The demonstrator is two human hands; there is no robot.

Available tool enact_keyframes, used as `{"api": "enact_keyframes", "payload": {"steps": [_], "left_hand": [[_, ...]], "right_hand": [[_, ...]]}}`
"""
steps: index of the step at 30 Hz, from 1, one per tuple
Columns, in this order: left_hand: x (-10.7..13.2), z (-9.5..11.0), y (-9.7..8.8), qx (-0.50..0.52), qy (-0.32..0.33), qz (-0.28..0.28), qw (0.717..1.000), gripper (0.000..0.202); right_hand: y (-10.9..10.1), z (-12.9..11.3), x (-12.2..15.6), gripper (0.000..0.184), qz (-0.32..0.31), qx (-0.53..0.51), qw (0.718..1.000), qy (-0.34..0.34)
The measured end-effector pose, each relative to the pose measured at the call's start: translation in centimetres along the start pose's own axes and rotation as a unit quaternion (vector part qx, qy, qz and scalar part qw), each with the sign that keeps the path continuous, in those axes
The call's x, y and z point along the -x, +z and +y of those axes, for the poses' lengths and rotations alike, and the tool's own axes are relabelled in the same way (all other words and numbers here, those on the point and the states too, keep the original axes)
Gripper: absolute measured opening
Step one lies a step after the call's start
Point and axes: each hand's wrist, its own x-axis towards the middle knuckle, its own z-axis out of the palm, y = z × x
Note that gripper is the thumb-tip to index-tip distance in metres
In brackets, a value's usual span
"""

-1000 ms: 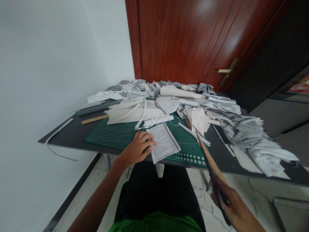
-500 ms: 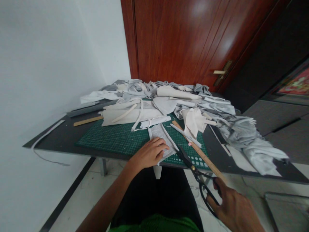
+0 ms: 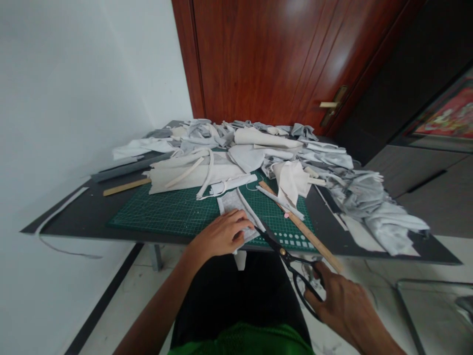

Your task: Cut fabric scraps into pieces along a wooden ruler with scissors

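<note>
My left hand lies flat with slightly curled fingers on a strip of grey fabric, which rests on a green cutting mat at the mat's near edge. My right hand is off the table's near edge with its fingers in the loops of black-handled tailor's scissors. The scissor blades are closed and point at the fabric's right side. A wooden ruler lies slanted across the mat, just right of the blades.
A large heap of white and grey fabric scraps covers the far part of the dark table. A wooden strip lies to the left. A white wall rises at the left, and a red-brown wooden door stands behind the table.
The scissors have swung down from upright to nearly level beside the fabric. The fabric now shows grey instead of pale, under my left hand. The view has drifted slightly.
</note>
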Motion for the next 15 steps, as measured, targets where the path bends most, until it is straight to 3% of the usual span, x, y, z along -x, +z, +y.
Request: {"api": "enact_keyframes", "payload": {"steps": [9,15], "left_hand": [[0.0,0.6,-0.2,-0.034,-0.012,0.001,0.999,0.029],[-0.6,0.5,0.5,-0.055,-0.028,0.018,0.998,0.013]], "right_hand": [[-1.8,-1.6,-0.6,0.028,-0.069,-0.016,0.996,0.060],[-2.9,1.4,0.4,0.037,-0.107,-0.064,0.984,0.125]]}}
